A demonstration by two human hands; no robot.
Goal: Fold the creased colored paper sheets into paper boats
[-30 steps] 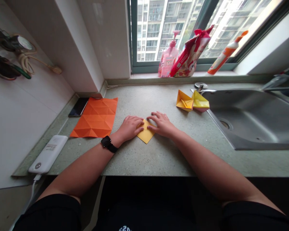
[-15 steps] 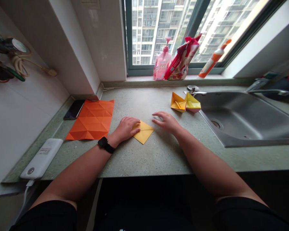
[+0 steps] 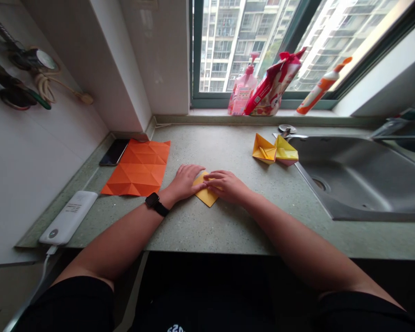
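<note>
Where two hands (image 3: 186,183) (image 3: 226,186) meet, one paper (image 3: 204,197) seems folded.

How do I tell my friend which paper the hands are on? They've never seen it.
Start at the counter by the window. In its middle, between the orange sheet and the steel sink, lies a small folded yellow paper. It alone sits under the left hand and right hand.
</note>
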